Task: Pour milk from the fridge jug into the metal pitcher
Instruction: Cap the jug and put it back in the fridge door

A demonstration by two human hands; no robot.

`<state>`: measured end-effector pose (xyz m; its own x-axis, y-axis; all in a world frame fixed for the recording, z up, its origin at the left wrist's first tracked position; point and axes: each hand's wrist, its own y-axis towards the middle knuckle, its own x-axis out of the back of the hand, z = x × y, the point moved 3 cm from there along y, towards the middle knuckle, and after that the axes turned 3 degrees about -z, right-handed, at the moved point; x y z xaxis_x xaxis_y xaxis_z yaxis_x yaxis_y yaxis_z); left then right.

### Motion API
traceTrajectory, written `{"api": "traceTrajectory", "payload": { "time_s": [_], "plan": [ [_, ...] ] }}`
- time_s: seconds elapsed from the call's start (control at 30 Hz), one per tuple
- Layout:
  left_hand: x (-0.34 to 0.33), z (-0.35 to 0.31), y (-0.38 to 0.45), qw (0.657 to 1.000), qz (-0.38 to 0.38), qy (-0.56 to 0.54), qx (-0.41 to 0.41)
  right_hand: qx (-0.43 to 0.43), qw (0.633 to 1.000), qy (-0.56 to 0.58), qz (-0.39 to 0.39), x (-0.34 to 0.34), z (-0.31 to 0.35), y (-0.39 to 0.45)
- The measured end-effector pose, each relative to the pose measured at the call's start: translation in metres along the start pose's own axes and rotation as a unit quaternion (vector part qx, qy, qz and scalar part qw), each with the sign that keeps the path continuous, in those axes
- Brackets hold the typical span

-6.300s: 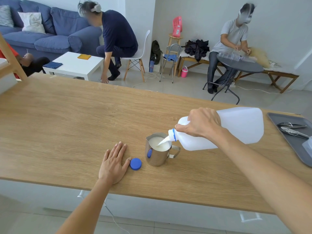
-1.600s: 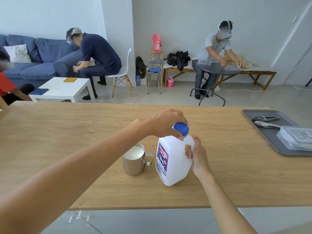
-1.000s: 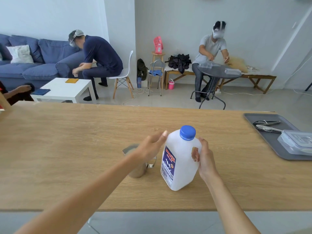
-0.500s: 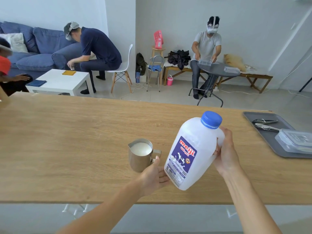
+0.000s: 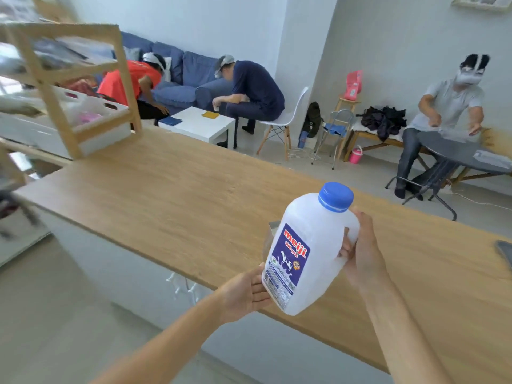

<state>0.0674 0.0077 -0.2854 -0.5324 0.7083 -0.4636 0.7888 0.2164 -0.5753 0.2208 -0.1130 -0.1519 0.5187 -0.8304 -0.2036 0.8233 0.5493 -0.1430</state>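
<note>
The white plastic milk jug (image 5: 313, 250), capped in blue and bearing a purple label, hangs in the air over the front edge of the wooden counter (image 5: 194, 200). My right hand (image 5: 363, 253) grips its handle. My left hand (image 5: 246, 289) cups the bottom corner of the jug from below with the palm up. Behind the jug, only a sliver of the metal pitcher (image 5: 272, 227) shows on the counter; the milk in it is hidden.
A wooden shelf rack (image 5: 69, 87) holding white bins stands at the counter's left end. The corner of a grey tray (image 5: 505, 252) peeks in at the right edge. Beyond the counter, three people sit among a sofa, a white coffee table and a round dark table.
The jug has been lifted off the counter and carried toward me. My view has swung left, so the shelf rack has come in and the tray has slid to the edge.
</note>
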Motion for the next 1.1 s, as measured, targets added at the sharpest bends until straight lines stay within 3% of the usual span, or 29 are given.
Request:
{"api": "traceTrajectory", "payload": {
  "time_s": [0.17, 0.43, 0.7, 0.97, 1.1],
  "plan": [
    [0.03, 0.024, -0.052, 0.992, -0.086, -0.075, -0.054, -0.019, 0.993, -0.013, 0.114, -0.047, -0.018, -0.019],
    [0.078, 0.092, -0.16, 0.953, -0.207, -0.189, -0.118, -0.053, 0.951, -0.058, 0.3, -0.131, -0.051, -0.092],
    [0.113, 0.171, -0.295, 0.883, -0.32, -0.277, -0.201, -0.057, 0.868, -0.067, 0.488, -0.218, -0.095, -0.205],
    [0.132, 0.244, -0.409, 0.825, -0.374, -0.335, -0.258, -0.032, 0.795, -0.064, 0.603, -0.279, -0.112, -0.338],
    [0.133, 0.293, -0.478, 0.796, -0.403, -0.351, -0.284, -0.064, 0.752, -0.069, 0.652, -0.301, -0.124, -0.422]
  ]
}}
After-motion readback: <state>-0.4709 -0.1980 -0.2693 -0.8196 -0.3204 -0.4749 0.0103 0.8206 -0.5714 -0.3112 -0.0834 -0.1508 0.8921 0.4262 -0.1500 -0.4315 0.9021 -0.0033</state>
